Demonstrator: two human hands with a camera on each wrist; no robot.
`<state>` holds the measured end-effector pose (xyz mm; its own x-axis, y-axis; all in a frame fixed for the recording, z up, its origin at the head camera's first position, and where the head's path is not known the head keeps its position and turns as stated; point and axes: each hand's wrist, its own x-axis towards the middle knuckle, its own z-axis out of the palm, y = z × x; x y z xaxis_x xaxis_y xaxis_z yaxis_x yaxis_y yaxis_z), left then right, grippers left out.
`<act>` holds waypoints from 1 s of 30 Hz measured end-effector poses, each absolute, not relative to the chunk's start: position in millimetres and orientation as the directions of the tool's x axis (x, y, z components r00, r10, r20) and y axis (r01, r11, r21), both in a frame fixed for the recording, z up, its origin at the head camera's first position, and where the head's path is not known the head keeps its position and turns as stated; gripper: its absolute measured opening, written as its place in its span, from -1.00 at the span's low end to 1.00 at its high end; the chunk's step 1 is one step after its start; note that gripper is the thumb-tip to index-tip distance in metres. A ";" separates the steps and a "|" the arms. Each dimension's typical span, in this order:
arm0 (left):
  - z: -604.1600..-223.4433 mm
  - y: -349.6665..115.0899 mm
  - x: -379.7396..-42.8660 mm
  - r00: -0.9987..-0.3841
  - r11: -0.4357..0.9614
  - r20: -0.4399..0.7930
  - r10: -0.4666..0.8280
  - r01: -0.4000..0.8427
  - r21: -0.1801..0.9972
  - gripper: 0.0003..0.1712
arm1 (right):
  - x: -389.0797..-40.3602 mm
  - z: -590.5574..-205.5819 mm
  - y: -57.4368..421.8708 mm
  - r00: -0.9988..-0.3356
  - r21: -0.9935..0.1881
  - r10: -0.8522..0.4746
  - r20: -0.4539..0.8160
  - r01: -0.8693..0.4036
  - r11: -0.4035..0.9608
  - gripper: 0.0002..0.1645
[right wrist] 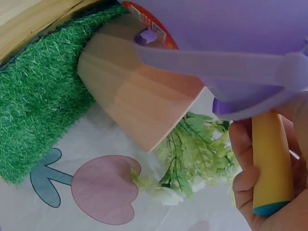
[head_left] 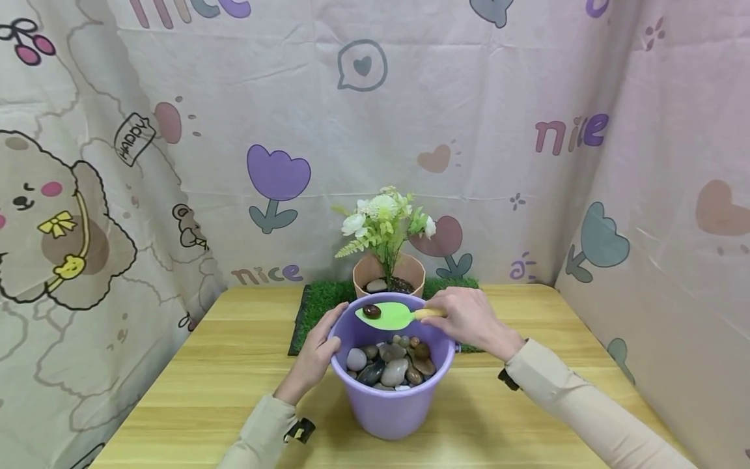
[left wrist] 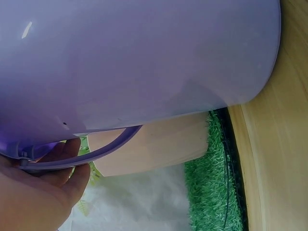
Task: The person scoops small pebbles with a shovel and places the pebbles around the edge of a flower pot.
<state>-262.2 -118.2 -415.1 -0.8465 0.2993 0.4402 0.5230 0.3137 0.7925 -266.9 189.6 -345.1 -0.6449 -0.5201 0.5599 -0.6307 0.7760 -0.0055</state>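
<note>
A purple bucket (head_left: 392,410) of smooth river stones (head_left: 394,371) stands upright on the wooden table. My left hand (head_left: 316,352) grips the bucket's left rim, thumb over the edge; in the left wrist view its fingers curl by the rim and handle (left wrist: 103,150). My right hand (head_left: 469,316) holds a small green garden trowel (head_left: 394,316) by its yellow handle (right wrist: 272,163). The blade lies level over the far part of the bucket's opening. One dark reddish-brown pebble (head_left: 372,311) rests on the blade near its tip.
Right behind the bucket, a peach flowerpot (head_left: 359,273) holds white flowers and green leaves (head_left: 383,218), with stones inside. It stands on an artificial grass mat (head_left: 328,296). A printed cloth (head_left: 486,98) hangs around the wooden table (head_left: 222,371).
</note>
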 end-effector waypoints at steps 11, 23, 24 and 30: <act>-416.5 -119.1 -262.6 -0.842 0.315 0.447 0.302 0.530 0.787 -0.18 | -267.3 -330.4 196.7 -0.688 0.004 -0.515 0.512 -0.597 0.802 -0.72; -416.9 -118.3 -263.7 -0.832 0.303 0.473 0.290 0.548 0.779 -0.17 | -275.8 -313.8 211.1 -0.712 0.050 -0.502 0.491 -0.552 0.832 -0.69; -417.0 -118.1 -264.0 -0.830 0.303 0.476 0.289 0.551 0.777 -0.17 | -276.9 -313.4 212.2 -0.717 0.049 -0.497 0.489 -0.546 0.836 -0.70; -417.3 -117.9 -263.8 -0.822 0.295 0.490 0.290 0.564 0.771 -0.19 | -285.2 -309.1 217.6 -0.762 0.015 -0.450 0.465 -0.502 0.865 -0.67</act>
